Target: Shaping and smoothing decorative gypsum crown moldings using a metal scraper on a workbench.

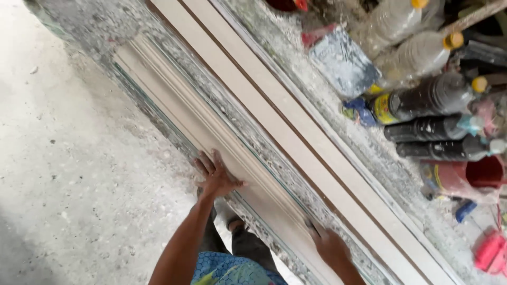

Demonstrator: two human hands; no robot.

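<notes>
Pale plaster moulding strip (211, 132) lies lengthwise on a dust-crusted counter (95, 31). Left hand (215, 177) presses flat on it, grip spread, steadying its near edge; right hand (328, 244) rests further along, fingers partly hidden, so I cannot tell its grip. Dusty plastic bottles (422, 100) lie beside, contents unclear.

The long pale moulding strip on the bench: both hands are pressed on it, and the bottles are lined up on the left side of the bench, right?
Not quite. In the head view both hands, left and right, do rest on the moulding strip, but the bottles lie on the right side, not the left.
</notes>
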